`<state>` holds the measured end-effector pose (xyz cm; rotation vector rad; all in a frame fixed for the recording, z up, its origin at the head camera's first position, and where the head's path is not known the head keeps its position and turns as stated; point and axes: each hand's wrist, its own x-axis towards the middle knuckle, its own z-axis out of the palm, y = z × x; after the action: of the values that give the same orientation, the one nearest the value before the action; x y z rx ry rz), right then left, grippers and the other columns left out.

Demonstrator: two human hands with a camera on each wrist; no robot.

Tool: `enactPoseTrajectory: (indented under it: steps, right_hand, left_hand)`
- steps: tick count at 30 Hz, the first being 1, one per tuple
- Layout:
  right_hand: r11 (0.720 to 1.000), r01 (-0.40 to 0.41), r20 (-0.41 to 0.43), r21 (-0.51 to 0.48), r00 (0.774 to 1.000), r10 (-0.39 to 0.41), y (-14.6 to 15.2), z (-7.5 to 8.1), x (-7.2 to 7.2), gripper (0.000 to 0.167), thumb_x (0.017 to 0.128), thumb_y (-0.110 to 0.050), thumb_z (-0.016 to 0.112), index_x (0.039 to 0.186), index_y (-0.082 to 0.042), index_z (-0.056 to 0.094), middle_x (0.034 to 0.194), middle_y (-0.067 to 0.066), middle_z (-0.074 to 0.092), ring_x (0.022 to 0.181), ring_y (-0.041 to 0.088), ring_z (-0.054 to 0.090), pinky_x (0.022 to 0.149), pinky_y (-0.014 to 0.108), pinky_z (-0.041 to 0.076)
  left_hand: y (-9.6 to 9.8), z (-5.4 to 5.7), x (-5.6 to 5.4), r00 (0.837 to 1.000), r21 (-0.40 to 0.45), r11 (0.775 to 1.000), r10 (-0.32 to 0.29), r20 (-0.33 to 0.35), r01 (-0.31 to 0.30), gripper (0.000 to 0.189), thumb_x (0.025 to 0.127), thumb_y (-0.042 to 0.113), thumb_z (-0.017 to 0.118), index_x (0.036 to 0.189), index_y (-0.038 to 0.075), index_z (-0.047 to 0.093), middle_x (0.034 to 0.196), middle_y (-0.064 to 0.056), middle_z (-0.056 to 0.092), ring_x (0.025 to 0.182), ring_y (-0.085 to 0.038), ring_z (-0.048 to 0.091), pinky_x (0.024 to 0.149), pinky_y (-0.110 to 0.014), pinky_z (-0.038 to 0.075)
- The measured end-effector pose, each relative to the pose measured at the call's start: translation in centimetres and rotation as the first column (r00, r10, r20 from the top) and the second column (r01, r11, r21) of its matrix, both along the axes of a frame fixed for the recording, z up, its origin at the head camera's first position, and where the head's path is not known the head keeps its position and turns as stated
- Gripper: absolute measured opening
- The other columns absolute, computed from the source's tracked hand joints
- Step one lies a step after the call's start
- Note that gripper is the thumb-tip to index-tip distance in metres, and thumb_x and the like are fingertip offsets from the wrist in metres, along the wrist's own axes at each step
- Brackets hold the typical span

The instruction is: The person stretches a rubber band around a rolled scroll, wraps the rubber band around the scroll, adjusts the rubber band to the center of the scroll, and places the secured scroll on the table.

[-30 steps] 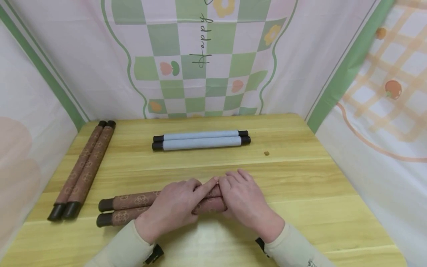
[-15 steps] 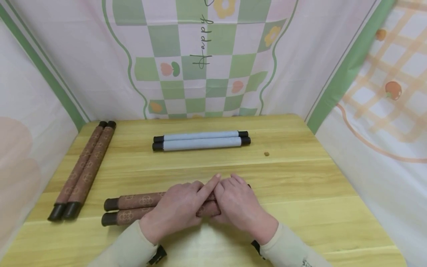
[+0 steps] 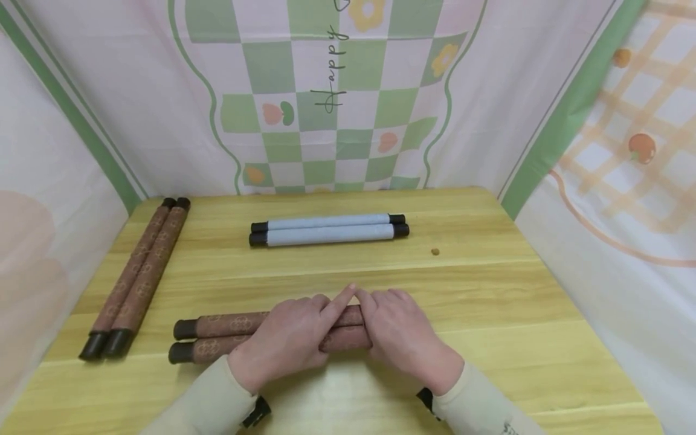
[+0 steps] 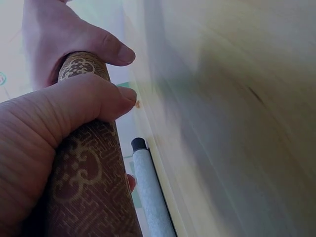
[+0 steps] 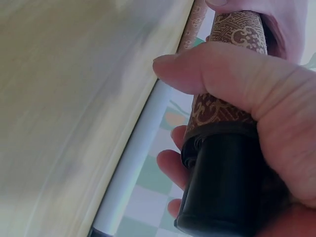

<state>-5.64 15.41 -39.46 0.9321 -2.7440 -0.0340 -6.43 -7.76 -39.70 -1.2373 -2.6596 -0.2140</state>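
Observation:
A brown brocade scroll [image 3: 225, 324], rolled from both ends into two side-by-side rolls with black end caps, lies crosswise in both hands close over the table. My left hand [image 3: 288, 338] grips it around the middle; in the left wrist view the thumb [image 4: 98, 98] wraps over the patterned roll. Toward the right end, my right hand [image 3: 399, 332] grips the same scroll, its thumb across the brocade beside the black end cap [image 5: 222, 173] in the right wrist view. The two hands nearly meet at the index fingers. From the head view, the right end caps are hidden under the right hand.
A pale blue scroll [image 3: 328, 233] with black ends lies at the back of the wooden table [image 3: 544, 362]. Another brown scroll [image 3: 142, 284] lies slanted along the left edge. A small brown bit [image 3: 435, 251] sits right of the blue scroll. Patterned cloth [image 3: 315, 142] hangs behind.
The held scroll has shifted slightly right, left hand with it. The right hand moved in toward the left hand, then back out to the right. The other scrolls stayed in place.

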Motion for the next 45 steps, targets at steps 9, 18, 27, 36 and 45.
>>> enactPoseTrajectory:
  steps: [9,18,27,36,45]
  right_hand:
    - [0.999,0.031,0.092,-0.035,0.995,-0.028,1.8,-0.2,-1.1,0.081,0.058,-0.02,0.091,0.129,0.004,0.061,0.103,0.014,0.074,0.089,0.029,0.07,0.089,0.048,0.058]
    - [0.997,0.027,0.085,-0.066,0.996,-0.022,2.6,-0.1,-1.8,0.068,0.057,-0.019,0.09,0.118,-0.002,0.064,0.1,0.01,0.072,0.09,0.027,0.069,0.091,0.049,0.057]
    - [0.998,0.061,0.085,-0.019,0.995,-0.059,2.6,0.1,-1.8,0.05,0.059,-0.02,0.091,0.099,-0.011,0.062,0.092,0.006,0.068,0.089,0.025,0.067,0.092,0.05,0.056]
    - [0.998,0.057,0.066,-0.012,0.996,-0.056,1.6,-0.1,-1.6,0.053,0.06,-0.032,0.093,0.096,-0.013,0.059,0.091,0.006,0.068,0.088,0.026,0.067,0.092,0.05,0.056]
    - [0.999,0.041,0.052,-0.012,0.998,-0.04,0.3,0.0,-1.3,0.056,0.059,-0.038,0.093,0.098,-0.014,0.061,0.09,0.003,0.068,0.087,0.024,0.068,0.091,0.047,0.056]
  left_hand:
    - [-2.6,-0.2,-0.4,0.973,-0.086,0.985,0.161,0.164,-0.149,0.102,0.07,0.032,0.089,0.159,0.015,0.042,0.101,-0.001,0.068,0.074,-0.016,0.062,0.062,-0.035,0.053]
    - [-5.6,-0.7,0.0,0.963,-0.018,0.97,0.241,0.117,-0.241,0.071,0.067,0.034,0.088,0.131,0.013,0.065,0.104,-0.001,0.07,0.083,-0.018,0.066,0.072,-0.04,0.058]
    - [-6.5,-0.9,0.2,0.981,0.039,0.98,0.194,0.027,-0.195,0.069,0.065,0.035,0.087,0.127,0.01,0.068,0.102,-0.001,0.071,0.081,-0.017,0.067,0.072,-0.038,0.059]
    - [-6.4,-0.8,0.5,0.982,0.063,0.98,0.185,0.026,-0.187,0.064,0.066,0.036,0.087,0.122,0.014,0.069,0.1,0.002,0.07,0.081,-0.015,0.065,0.071,-0.037,0.059]
    - [-6.3,-0.7,0.6,0.984,0.073,0.981,0.176,0.026,-0.178,0.062,0.066,0.036,0.087,0.122,0.014,0.069,0.101,0.001,0.071,0.083,-0.015,0.066,0.072,-0.037,0.059]
